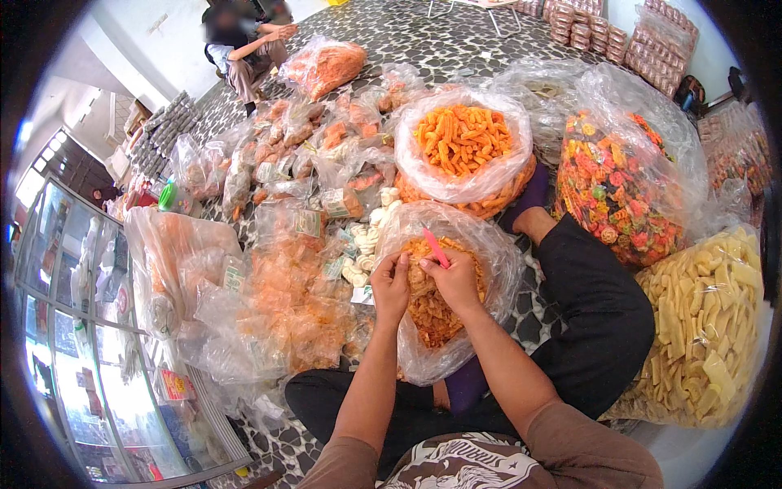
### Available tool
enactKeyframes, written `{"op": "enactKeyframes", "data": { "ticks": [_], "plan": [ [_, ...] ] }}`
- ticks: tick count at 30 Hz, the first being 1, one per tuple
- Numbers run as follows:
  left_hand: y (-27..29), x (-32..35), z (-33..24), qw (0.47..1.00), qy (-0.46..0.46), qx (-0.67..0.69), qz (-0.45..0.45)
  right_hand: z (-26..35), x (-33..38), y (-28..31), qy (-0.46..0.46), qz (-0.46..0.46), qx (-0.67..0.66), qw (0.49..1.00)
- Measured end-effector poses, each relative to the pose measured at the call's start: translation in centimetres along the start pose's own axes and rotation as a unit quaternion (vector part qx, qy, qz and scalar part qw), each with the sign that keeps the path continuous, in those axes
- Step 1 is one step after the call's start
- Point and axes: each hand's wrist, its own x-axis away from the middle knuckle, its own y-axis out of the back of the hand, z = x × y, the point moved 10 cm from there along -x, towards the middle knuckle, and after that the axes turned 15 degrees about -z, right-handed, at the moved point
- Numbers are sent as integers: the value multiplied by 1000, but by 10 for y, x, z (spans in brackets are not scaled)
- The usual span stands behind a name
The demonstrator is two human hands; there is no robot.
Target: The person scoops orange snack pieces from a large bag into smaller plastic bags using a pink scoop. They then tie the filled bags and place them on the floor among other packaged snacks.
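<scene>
My left hand [391,287] is closed, fingertips pinching what looks like the edge of a small clear bag [421,282] of orange-brown crisps, partly hidden between my hands. Closed too, my right hand [454,282] pinches the bag's other side and has a slim pink pointed stick [435,248] between its fingers, tip pointing up and away. Both hands are over a large open clear plastic sack [497,277] in front of my crossed legs. Crumbly orange-brown crisps [440,318] fill that sack.
Just beyond stands an open sack of orange puffed sticks [463,140]. Sacks of colourful snacks [611,196] and pale yellow chips [700,326] flank my right. Many small filled bags [297,277] cover the floor leftward, near a glass display case [106,350]. A person [244,49] sits at the far left.
</scene>
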Motion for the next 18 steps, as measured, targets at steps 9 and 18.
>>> {"op": "enactKeyframes", "data": {
  "ticks": [9,18],
  "plan": [
    [0,-1,10,1000,20,-13,-2,13,5,5,106,-37,72,991],
    [-8,-1,12,999,39,3,-6,0,12,7,117,-50,99,987]
  ]
}}
